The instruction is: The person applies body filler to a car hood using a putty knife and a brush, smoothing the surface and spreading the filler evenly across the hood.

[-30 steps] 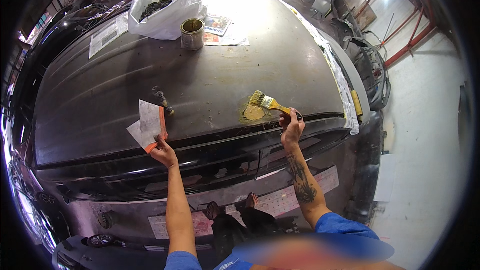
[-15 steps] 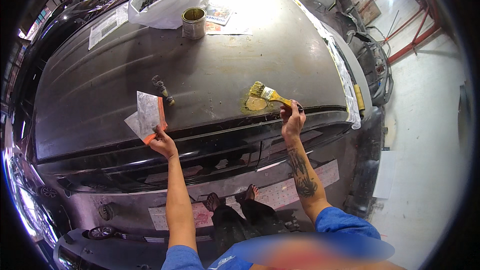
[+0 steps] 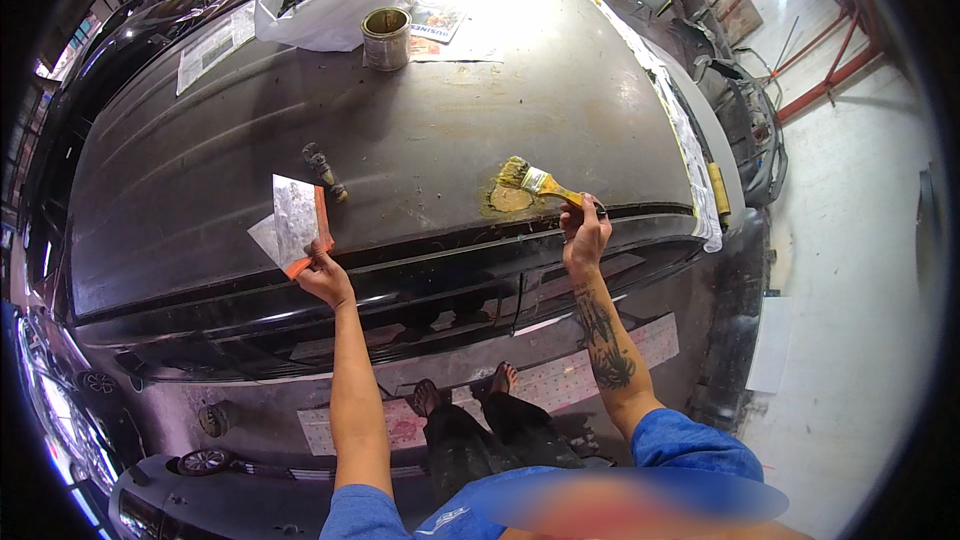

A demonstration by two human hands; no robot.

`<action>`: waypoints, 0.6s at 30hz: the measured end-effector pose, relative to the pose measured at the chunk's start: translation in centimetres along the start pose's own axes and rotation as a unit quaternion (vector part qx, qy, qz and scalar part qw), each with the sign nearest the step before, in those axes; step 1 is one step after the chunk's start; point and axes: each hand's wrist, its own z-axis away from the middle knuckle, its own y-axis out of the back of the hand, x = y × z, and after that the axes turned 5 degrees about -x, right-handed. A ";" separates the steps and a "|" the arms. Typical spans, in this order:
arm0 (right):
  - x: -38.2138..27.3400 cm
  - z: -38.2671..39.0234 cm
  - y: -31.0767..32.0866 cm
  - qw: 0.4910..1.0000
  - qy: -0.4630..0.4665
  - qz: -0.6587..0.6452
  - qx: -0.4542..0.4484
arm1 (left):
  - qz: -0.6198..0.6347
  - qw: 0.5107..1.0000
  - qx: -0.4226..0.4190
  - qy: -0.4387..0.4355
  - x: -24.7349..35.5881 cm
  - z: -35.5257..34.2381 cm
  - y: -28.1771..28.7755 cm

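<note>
Overall, on the dark car roof (image 3: 400, 130), a nudge to the white bag (image 3: 340, 22) could tip the tin (image 3: 387, 48) beside it. The left hand (image 3: 327, 281), clamped on two orange-edged spreaders (image 3: 298, 210) over the roof's near side, could scratch it if a corner dips; the right hand (image 3: 586, 236), closed around the brush (image 3: 540, 183) at the yellowish patch (image 3: 511, 200), could leave streaks by pressing unevenly.

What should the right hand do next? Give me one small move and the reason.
Probably draw the brush gently across the tan patch on the dark panel. The right hand grips its handle, and the bristles are at the patch's upper edge, amid a greenish-yellow smear, so a short stroke seems easy. The left hand holds orange-edged spreaders off to the side.
</note>
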 end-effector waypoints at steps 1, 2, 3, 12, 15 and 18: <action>0.0 0.0 0.0 1.000 -0.004 -0.003 0.004 | 0.009 1.000 0.007 -0.007 0.0 0.0 -0.1; 0.0 0.1 0.0 1.000 0.000 -0.003 -0.001 | 0.018 1.000 0.014 -0.015 0.0 0.0 -0.2; 0.0 0.1 0.0 1.000 0.002 -0.006 -0.002 | 0.047 0.999 0.016 -0.020 0.0 0.0 -0.2; 0.0 0.0 0.4 1.000 0.010 -0.021 -0.004 | 0.037 0.999 0.007 -0.026 0.5 -0.1 -0.1; 0.1 0.0 0.5 1.000 0.013 -0.021 -0.018 | 0.061 0.998 0.003 0.006 0.6 -0.1 -0.2; 0.1 -0.3 0.7 1.000 -0.004 -0.030 -0.001 | 0.050 0.998 0.017 -0.015 0.9 -0.1 -0.4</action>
